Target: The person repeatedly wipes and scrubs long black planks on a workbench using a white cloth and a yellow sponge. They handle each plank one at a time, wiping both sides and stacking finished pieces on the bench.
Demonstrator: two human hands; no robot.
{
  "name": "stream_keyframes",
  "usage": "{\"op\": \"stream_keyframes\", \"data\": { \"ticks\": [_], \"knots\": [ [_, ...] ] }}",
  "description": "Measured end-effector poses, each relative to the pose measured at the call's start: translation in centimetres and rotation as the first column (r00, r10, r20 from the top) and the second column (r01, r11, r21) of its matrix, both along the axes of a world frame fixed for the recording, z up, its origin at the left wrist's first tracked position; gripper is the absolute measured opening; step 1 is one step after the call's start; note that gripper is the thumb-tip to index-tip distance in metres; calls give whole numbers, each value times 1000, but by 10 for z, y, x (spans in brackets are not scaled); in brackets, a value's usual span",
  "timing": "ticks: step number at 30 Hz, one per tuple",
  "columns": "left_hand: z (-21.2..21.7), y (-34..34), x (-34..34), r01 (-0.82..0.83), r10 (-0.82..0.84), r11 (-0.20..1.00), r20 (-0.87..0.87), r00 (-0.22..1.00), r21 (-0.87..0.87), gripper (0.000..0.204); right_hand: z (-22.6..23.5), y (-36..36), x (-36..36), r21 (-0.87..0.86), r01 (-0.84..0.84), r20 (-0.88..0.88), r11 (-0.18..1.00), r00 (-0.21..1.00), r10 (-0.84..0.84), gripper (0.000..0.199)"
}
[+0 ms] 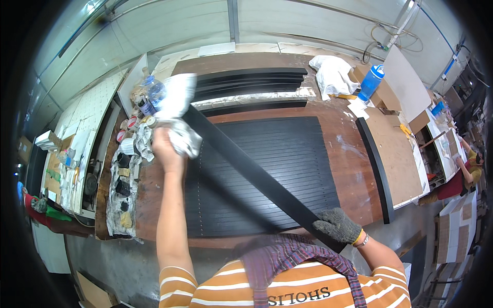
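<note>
My bare left hand (168, 149) is closed on a crumpled white rag (186, 137), blurred where it reaches up past the far end of a long black strip (251, 179). My right hand (336, 226), in a dark grey knitted glove, grips the near end of that strip. The strip slants from the far left to my front right, raised over a black slatted panel (267, 154) and casting a shadow on it. Whether the rag touches the strip is hard to tell. The panel lies flat on the brown worktable (349, 164).
More black strips (251, 77) lie along the table's far side, and a curved-looking one (375, 169) at the right. Cans and dark-stained pots (123, 174) line the left edge. A blue bottle (371, 83) and white bag (334, 74) stand far right. Other people work at both sides.
</note>
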State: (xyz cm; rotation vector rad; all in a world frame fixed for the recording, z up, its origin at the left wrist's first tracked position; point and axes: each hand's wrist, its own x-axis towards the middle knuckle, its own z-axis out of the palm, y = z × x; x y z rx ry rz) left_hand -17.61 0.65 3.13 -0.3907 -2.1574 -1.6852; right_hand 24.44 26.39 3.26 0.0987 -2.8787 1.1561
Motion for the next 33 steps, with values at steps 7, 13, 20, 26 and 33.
{"op": "stream_keyframes", "data": {
  "ticks": [7, 13, 20, 26, 33],
  "knots": [
    [-50, 47, 144, 153, -752, 558, 419, 509, 816, 24, -1, -7, -16, 128, 190, 278, 973, 935, -219, 45],
    [-43, 90, 206, 248, -736, 615, 434, 519, 748, 25, -2, -36, -49, -104, 487, 212, 867, 863, -459, 54],
    [-37, 84, 169, 312, -680, 585, 244, 691, 749, 17, -26, -56, -23, 76, 507, 146, 859, 846, -513, 44],
    [32, 2, 17, -127, -158, 645, 294, 943, 753, 21, -23, -42, 24, 171, 479, 294, 861, 809, -509, 46],
    [1, 41, 176, 379, -679, 654, -287, 676, -655, 43, -30, -38, 13, 161, 460, 184, 873, 855, -485, 53]
  ]
}}
